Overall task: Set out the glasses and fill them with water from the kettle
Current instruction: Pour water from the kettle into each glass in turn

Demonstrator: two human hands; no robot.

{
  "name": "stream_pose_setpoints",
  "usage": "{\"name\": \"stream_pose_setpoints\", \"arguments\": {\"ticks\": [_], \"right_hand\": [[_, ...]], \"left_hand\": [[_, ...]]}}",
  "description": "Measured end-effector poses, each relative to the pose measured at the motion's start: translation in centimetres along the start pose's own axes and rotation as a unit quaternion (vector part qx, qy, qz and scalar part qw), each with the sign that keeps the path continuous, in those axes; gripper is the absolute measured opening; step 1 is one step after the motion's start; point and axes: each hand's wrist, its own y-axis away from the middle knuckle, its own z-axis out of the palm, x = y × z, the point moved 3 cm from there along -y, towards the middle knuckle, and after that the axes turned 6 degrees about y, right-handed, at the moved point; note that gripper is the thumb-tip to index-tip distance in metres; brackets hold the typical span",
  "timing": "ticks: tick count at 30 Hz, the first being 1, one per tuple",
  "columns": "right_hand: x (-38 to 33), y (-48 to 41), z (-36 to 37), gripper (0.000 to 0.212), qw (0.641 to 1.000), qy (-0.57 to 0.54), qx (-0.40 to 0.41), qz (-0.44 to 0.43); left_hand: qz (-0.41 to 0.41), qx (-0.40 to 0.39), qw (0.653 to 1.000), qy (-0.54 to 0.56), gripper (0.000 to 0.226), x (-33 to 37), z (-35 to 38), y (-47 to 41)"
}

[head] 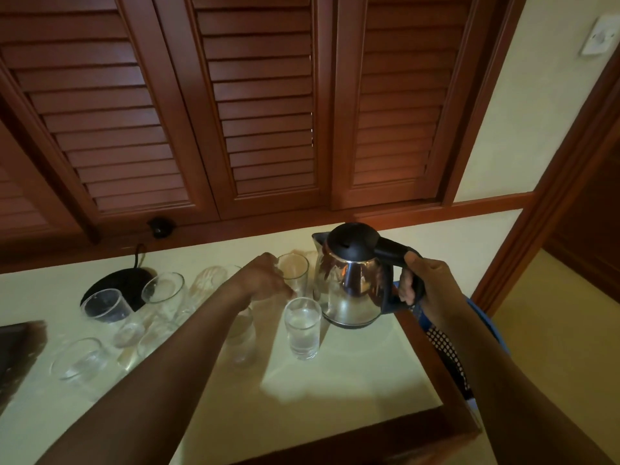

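Observation:
A steel kettle (349,283) with a black lid stands upright at the table's right side, and my right hand (426,280) is closed around its black handle. My left hand (265,276) reaches across and grips an empty tall glass (295,273) just left of the kettle. In front of the kettle a glass holding water (302,327) stands on the table. Another glass (240,337) is partly hidden under my left forearm. Several more clear glasses stand to the left, among them one (162,290) by the base and one (79,359) near the front.
The kettle's black base (117,283) with its cord lies at the back left of the cream table (335,391), which has a wooden rim. A dark object (16,350) sits at the left edge. Louvred wooden shutters rise behind. A blue chair (449,347) stands at the right.

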Motion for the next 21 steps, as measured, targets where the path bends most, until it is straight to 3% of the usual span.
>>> {"name": "stream_pose_setpoints", "arguments": {"ticks": [3,6,12,16,21], "right_hand": [[0.2,-1.1,-0.6,0.065,0.999,-0.013,-0.046,0.007],[0.2,-1.6,-0.6,0.061,0.996,-0.050,-0.073,0.008],[0.5,-1.7,-0.5,0.059,0.994,-0.079,-0.072,0.017],[0.7,-1.6,-0.3,0.060,0.996,-0.076,-0.039,0.017],[0.7,-1.5,0.1,0.063,0.998,-0.067,-0.013,0.016]], "left_hand": [[0.015,-0.001,0.999,0.033,0.077,0.2,0.1,-0.2],[0.041,0.005,0.996,0.075,0.078,-0.4,0.2,-0.5],[0.092,0.033,0.994,0.043,0.064,0.8,-0.2,1.1],[0.111,0.072,0.981,0.139,0.060,0.3,-0.8,1.5],[0.146,0.130,0.935,0.295,0.054,0.4,-0.1,2.5]]}}
